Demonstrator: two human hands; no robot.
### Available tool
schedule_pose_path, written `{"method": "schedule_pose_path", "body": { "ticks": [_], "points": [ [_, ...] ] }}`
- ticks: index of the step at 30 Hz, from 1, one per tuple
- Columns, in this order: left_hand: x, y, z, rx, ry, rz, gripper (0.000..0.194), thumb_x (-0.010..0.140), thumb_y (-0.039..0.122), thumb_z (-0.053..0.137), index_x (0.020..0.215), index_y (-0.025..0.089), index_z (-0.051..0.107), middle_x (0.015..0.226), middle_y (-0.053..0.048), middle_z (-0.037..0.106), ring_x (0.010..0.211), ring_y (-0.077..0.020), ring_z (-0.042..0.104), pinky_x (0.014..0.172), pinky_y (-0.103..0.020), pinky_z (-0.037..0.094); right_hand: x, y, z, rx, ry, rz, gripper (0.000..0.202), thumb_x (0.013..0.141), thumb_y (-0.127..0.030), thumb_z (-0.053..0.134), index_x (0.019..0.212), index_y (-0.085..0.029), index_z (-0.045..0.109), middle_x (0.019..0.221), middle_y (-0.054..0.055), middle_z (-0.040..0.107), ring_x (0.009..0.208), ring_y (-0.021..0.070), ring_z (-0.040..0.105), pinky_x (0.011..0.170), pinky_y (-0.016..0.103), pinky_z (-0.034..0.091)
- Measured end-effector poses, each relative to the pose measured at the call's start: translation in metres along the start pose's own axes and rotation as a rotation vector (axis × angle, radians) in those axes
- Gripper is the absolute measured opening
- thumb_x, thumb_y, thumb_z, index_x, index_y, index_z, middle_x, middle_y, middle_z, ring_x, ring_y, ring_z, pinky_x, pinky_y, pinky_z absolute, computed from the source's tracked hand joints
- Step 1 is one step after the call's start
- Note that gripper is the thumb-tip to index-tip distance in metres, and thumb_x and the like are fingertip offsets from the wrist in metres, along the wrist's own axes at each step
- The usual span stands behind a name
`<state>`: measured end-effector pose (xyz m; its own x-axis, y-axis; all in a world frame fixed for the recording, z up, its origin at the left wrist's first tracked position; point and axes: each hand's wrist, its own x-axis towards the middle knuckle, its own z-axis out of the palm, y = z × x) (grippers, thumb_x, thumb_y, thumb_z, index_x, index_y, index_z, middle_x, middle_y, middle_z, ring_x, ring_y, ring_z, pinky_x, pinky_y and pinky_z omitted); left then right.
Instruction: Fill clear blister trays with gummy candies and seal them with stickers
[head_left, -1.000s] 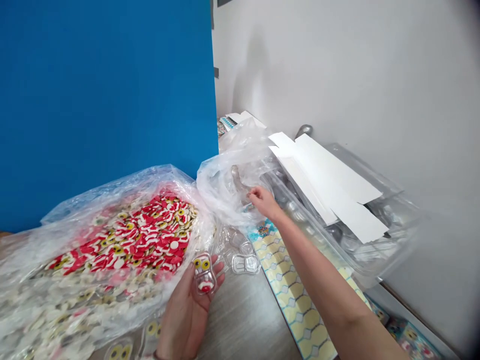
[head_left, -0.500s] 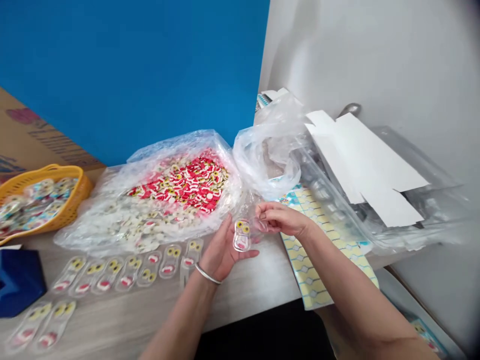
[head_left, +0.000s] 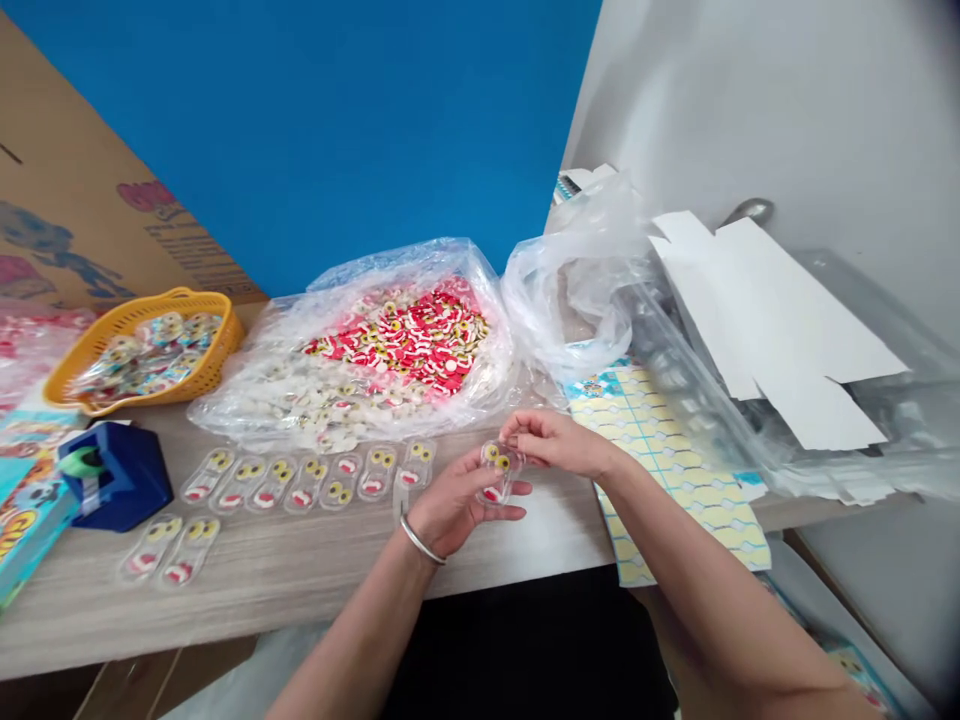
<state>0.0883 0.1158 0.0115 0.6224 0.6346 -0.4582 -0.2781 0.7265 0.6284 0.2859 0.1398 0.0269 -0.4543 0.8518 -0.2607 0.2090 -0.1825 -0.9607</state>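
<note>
A small clear plastic case lies in my left hand, with yellow-and-black eye pieces and a red-and-white mouth piece inside. My left thumb presses on its near side, and the other fingers reach behind and below it. The fingers of my right hand are pinched at the case's upper right edge, touching it. To the left, a row of similar clear cases lies on the table, each with eyes and a mouth. Two more cases lie nearer the front edge.
Behind the row spreads a plastic bag of red and yellow pieces. A yellow basket and a blue tape dispenser stand left. Right are a yellow printed sheet, a crumpled clear bag and white card.
My view has turned left, showing more of the basket and tape dispenser. My right fingers, earlier slightly apart from the case with a clear piece between them, are now at its edge.
</note>
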Motion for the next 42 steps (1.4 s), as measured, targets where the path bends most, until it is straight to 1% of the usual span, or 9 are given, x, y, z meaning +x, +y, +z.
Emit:
{"method": "schedule_pose_path", "body": {
  "ticks": [8,13,16,20,23,26,32,38,42],
  "points": [
    [-0.031,-0.007,-0.018,0.084,0.153,0.104,0.025,0.073,0.022,0.077,0.097,0.017,0.071,0.096,-0.007,0.065,0.087,-0.0209,0.065,0.071,-0.037,0.059,0.009,0.008,0.044,-0.205,0.159,-0.125,0.012,0.081,-0.023,0.061,0.092,-0.018,0.062,0.073,-0.003,0.060,0.063,0.0107,0.053,0.057,0.022,0.040],
    [-0.073,-0.011,-0.050,0.111,0.327,0.178,0.037,0.068,0.023,0.081,0.101,0.017,0.067,0.085,-0.005,0.067,0.074,-0.0177,0.067,0.072,-0.035,0.055,0.033,0.015,0.099,-0.065,-0.055,-0.087,0.012,0.083,-0.024,0.058,0.093,-0.018,0.063,0.079,0.000,0.067,0.067,0.0125,0.059,0.060,0.023,0.045],
    [-0.111,-0.017,-0.081,0.258,0.559,0.306,0.044,0.068,0.025,0.082,0.107,0.019,0.064,0.079,-0.003,0.067,0.071,-0.0164,0.065,0.072,-0.031,0.052,0.059,0.021,0.155,-0.001,-0.062,-0.054,0.007,0.081,-0.019,0.059,0.087,-0.018,0.061,0.079,0.001,0.067,0.068,0.0135,0.061,0.061,0.024,0.047],
    [-0.163,-0.030,-0.123,0.695,1.022,0.524,0.052,0.064,0.023,0.083,0.114,0.025,0.067,0.106,-0.008,0.068,0.102,-0.0237,0.062,0.092,-0.034,0.046,0.099,0.022,0.235,-0.183,-0.038,-0.094,0.009,0.080,-0.013,0.056,0.086,-0.018,0.061,0.077,0.001,0.068,0.068,0.0139,0.061,0.063,0.024,0.044],
    [-0.186,-0.041,-0.151,0.906,1.159,0.593,0.042,0.072,0.025,0.076,0.113,0.029,0.070,0.118,-0.009,0.065,0.115,-0.0280,0.055,0.107,-0.039,0.036,0.128,0.014,0.280,-0.408,-0.074,-0.143,0.011,0.083,-0.012,0.054,0.088,-0.018,0.062,0.079,0.003,0.070,0.071,0.0148,0.062,0.065,0.023,0.041],
    [-0.192,-0.045,-0.176,0.988,1.299,0.571,0.033,0.078,0.027,0.068,0.111,0.028,0.070,0.120,-0.011,0.065,0.117,-0.0316,0.053,0.110,-0.045,0.031,0.148,0.004,0.304,-0.516,-0.107,-0.164,0.009,0.084,-0.013,0.055,0.086,-0.017,0.063,0.083,0.007,0.071,0.077,0.0179,0.064,0.068,0.025,0.040],
    [-0.189,-0.036,-0.203,0.921,1.375,0.600,0.027,0.077,0.035,0.071,0.103,0.029,0.074,0.120,-0.011,0.064,0.119,-0.0332,0.050,0.111,-0.045,0.029,0.138,-0.012,0.295,-0.662,-0.084,-0.228,0.014,0.093,-0.025,0.053,0.095,-0.017,0.064,0.093,0.011,0.071,0.088,0.0213,0.065,0.074,0.029,0.041],
    [-0.185,-0.025,-0.232,1.431,1.484,0.490,0.032,0.084,0.039,0.063,0.111,0.023,0.072,0.110,-0.012,0.065,0.107,-0.0308,0.055,0.100,-0.046,0.040,0.082,-0.010,0.247,-0.540,-0.173,-0.233,0.014,0.091,-0.020,0.055,0.100,-0.018,0.066,0.092,0.005,0.071,0.085,0.0176,0.064,0.076,0.026,0.042],
    [-0.186,-0.020,-0.237,1.583,1.491,0.565,0.036,0.085,0.045,0.060,0.105,0.018,0.072,0.103,-0.012,0.065,0.094,-0.0285,0.059,0.090,-0.045,0.046,0.032,-0.003,0.211,-0.419,-0.139,-0.144,0.017,0.089,-0.022,0.058,0.102,-0.019,0.069,0.092,0.003,0.072,0.080,0.0149,0.064,0.072,0.024,0.044]
  ]
}}
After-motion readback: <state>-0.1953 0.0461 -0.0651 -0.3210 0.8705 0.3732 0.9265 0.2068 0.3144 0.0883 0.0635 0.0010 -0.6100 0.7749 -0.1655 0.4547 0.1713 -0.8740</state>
